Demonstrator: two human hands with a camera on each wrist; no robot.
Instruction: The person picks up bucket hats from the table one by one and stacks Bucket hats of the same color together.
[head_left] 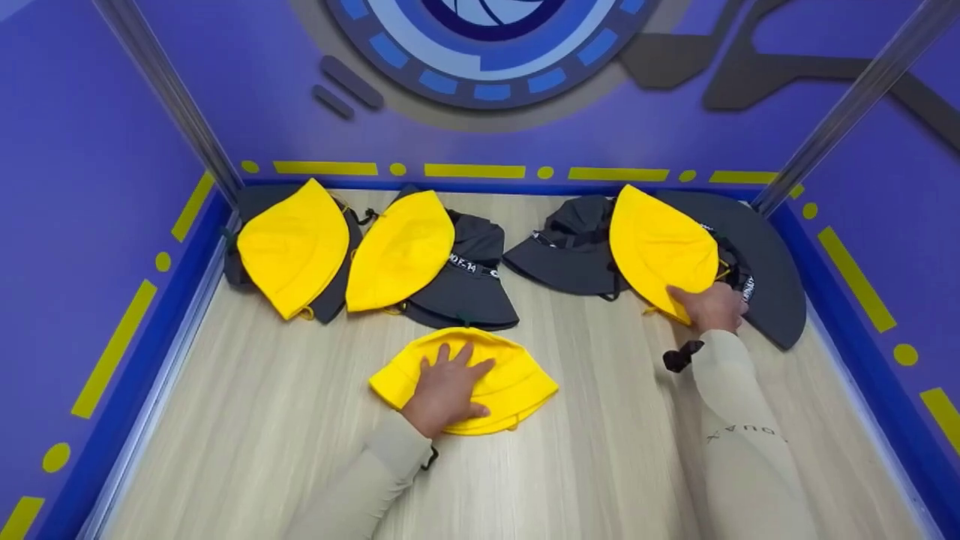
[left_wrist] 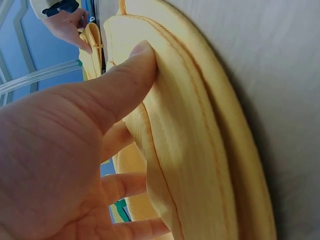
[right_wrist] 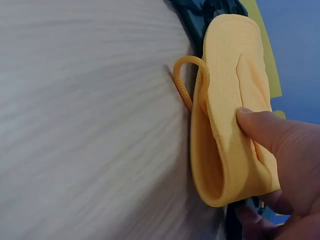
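Note:
A yellow bucket hat [head_left: 517, 375] lies folded flat near the table's middle. My left hand [head_left: 448, 386] rests on it with fingers spread; in the left wrist view the thumb lies along the stitched brim [left_wrist: 200, 150]. Farther right, my right hand [head_left: 712, 306] pinches the lower corner of another yellow bucket hat [head_left: 660, 240]. In the right wrist view the thumb is on top of this hat [right_wrist: 225, 100], other fingers partly hidden below, and a yellow cord loops from its edge. That hat lies over dark grey hats [head_left: 757, 255] by the right wall.
Along the back wall at left, two yellow hats [head_left: 292, 247] lie over dark grey hats [head_left: 465, 292]. A dark grey hat [head_left: 570, 255] sits left of the right-hand yellow one. Purple panels [head_left: 525, 142] enclose the wood-grain table [head_left: 600, 450] at the back and sides.

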